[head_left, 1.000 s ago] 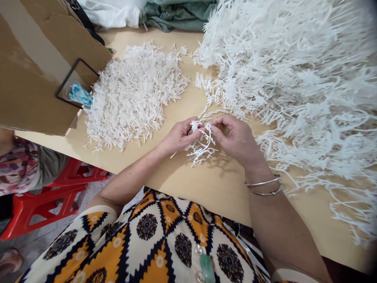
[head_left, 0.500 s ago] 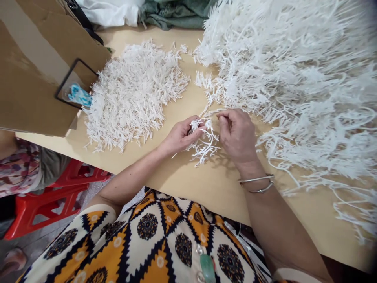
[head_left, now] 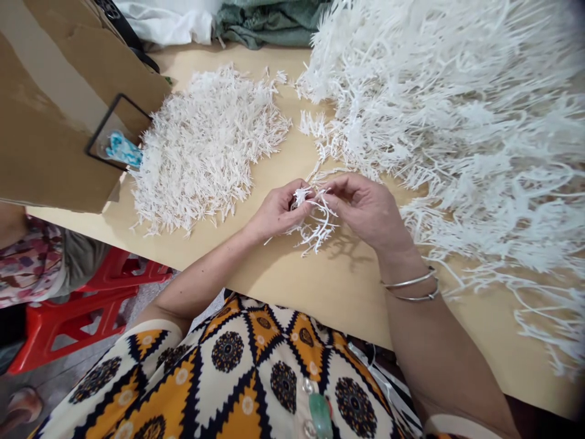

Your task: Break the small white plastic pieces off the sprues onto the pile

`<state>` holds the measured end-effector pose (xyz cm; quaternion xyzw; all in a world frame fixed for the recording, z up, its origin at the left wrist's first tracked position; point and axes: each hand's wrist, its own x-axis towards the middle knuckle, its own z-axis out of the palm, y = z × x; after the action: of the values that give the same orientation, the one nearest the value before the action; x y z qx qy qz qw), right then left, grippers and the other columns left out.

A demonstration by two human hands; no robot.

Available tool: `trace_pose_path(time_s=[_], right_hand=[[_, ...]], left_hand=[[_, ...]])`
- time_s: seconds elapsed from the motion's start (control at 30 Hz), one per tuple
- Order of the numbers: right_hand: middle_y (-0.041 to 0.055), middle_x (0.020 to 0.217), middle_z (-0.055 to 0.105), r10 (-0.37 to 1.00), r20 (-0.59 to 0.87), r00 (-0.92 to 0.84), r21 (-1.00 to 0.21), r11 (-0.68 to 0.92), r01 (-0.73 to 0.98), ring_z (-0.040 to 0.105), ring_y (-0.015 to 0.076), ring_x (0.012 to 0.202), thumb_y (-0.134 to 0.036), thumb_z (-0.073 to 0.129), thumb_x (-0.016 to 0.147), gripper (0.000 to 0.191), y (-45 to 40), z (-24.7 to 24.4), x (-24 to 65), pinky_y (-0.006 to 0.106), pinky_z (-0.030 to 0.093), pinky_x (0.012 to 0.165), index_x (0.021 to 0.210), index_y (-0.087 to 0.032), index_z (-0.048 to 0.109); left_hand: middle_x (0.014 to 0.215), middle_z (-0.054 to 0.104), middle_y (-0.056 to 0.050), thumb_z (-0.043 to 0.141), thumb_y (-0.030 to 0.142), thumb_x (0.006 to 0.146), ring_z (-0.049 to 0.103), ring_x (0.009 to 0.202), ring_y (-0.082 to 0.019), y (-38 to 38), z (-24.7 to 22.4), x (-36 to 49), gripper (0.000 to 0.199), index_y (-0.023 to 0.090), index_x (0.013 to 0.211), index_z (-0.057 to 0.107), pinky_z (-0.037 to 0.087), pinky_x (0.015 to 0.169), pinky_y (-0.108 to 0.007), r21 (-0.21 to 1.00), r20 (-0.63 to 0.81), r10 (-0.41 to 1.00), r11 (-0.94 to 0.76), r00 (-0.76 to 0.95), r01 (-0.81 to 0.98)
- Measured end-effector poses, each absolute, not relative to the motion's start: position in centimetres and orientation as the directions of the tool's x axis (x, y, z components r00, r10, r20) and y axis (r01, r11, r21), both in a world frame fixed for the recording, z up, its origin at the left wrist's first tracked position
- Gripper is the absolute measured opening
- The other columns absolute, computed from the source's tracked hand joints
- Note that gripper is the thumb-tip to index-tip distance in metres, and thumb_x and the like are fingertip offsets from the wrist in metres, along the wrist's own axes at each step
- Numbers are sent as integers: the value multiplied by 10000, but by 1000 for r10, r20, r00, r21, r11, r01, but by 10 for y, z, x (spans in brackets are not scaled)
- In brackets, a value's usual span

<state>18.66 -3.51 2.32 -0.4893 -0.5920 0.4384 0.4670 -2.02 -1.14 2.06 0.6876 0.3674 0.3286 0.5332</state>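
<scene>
Near the front edge of the surface point(head_left: 292, 274), the left hand point(head_left: 276, 210) clasps a bunch of white branched strands point(head_left: 301, 196), which the right hand point(head_left: 371, 210) pinches between its fingertips. A small heap point(head_left: 210, 143) lies leftward; a larger heap point(head_left: 457, 122), rightward, spreads toward the same edge.

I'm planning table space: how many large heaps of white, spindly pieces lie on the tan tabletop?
2: a smaller white, spindly heap beside the brown cardboard box, and a larger heap at right. Others may hide behind the box.
</scene>
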Motion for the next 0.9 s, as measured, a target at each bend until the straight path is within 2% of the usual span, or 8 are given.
trace_pose_path(time_s=[0.1,0.23,0.3,0.4,0.5,0.67,0.77,0.9], right_hand=[[7,889,751,991,112,-71,-985,120,127,699,178,830,-303,820,863,101,-34,25,190,370,603,839,906,-243,751],[29,1047,776,988,116,-104,-987,126,99,730,202,974,-324,833,872,192,-34,26,188,402,603,957,1042,-259,771],[30,1038,778,986,127,-107,-983,140,120,730,208,981,-340,824,883,177,-34,23,187,407,599,958,1033,-263,772],[14,904,758,985,157,-66,-971,167,173,711,198,873,-342,805,880,111,-34,20,188,385,587,860,912,-252,747],[8,872,754,977,199,-79,-939,213,271,699,195,816,-313,767,883,80,-34,20,189,365,564,792,908,-249,726],[21,852,723,937,346,-52,-778,318,542,677,212,823,-251,648,915,46,-36,22,177,376,540,802,876,-250,625],[14,814,683,945,326,-25,-761,278,586,649,213,792,-262,622,936,73,-32,16,172,378,537,784,876,-259,581],[20,783,660,929,334,159,-779,176,602,625,217,747,-252,667,917,144,-22,8,183,409,554,797,828,-269,556]], left_hand=[[776,556,23,624,442,996,445,663,-85,-12,21,-21,263,183,976,590,360,628,-223,979,37,870,-130,491,158],[765,553,32,628,434,989,430,649,-81,-11,21,-20,246,190,983,593,352,615,-218,978,23,870,-122,493,169],[773,568,28,624,443,992,441,651,-84,-12,21,-20,253,193,990,588,361,618,-220,980,11,871,-106,491,166],[783,572,23,616,457,998,450,664,-90,-13,22,-20,265,193,993,587,370,629,-226,979,7,874,-104,486,172],[754,533,35,606,467,1000,427,652,-88,-12,24,-20,282,186,984,604,356,627,-230,966,28,862,-154,506,209],[754,562,31,589,428,1001,460,673,-92,-8,27,-21,257,174,973,616,377,662,-235,931,63,857,-235,511,280],[765,570,25,607,466,1001,478,681,-92,-7,28,-22,297,170,977,619,391,668,-233,944,64,848,-223,526,244],[804,598,9,644,503,996,512,708,-93,-11,26,-23,334,169,973,634,416,683,-230,974,76,761,-195,644,115]])
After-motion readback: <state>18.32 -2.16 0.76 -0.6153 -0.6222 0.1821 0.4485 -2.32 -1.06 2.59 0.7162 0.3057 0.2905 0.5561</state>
